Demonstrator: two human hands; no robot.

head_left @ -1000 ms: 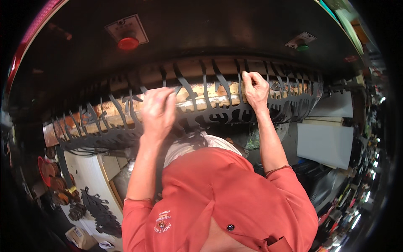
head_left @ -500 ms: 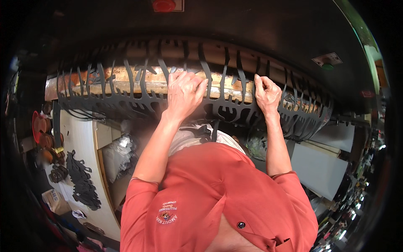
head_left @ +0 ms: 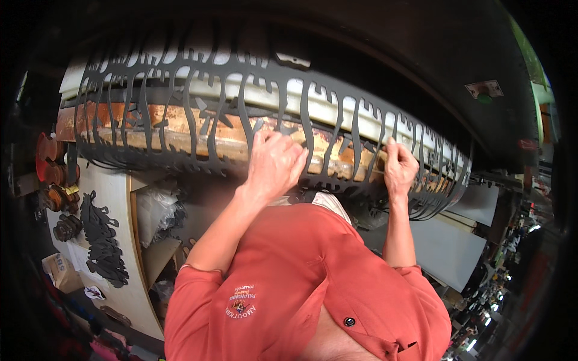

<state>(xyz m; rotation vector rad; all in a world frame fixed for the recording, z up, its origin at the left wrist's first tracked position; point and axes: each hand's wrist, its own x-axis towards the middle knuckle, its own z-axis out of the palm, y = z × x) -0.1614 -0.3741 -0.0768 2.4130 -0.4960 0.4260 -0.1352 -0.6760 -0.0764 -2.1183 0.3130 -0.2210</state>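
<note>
A dark grey sheet (head_left: 198,163) full of cut-outs, with thin wavy strips left between them, hangs over the machine's front ledge (head_left: 171,118) toward my body. My left hand (head_left: 276,161) is closed, fingers curled at the sheet's strips near the middle. Farther right, my right hand (head_left: 401,171) pinches the sheet's edge strips between thumb and fingers. The fingertips of both are partly hidden. Loose dark scraps (head_left: 221,119) lie on the worn, brownish ledge under the sheet. Behind the ledge, a pale slab (head_left: 265,98) shows through the gaps.
A dark machine body hangs overhead, with a green button (head_left: 484,97) on it. At left, a pale bench (head_left: 133,301) carries a pile of black cut pieces (head_left: 103,243) and brown rolls (head_left: 53,174). A clear plastic bag (head_left: 158,210) sits beside it. Grey boards (head_left: 448,243) stand at right.
The sheet has come toward me, and more of it and the pale slab now show. My hands are lower in the view, the right one farther right. The view has shifted too.
</note>
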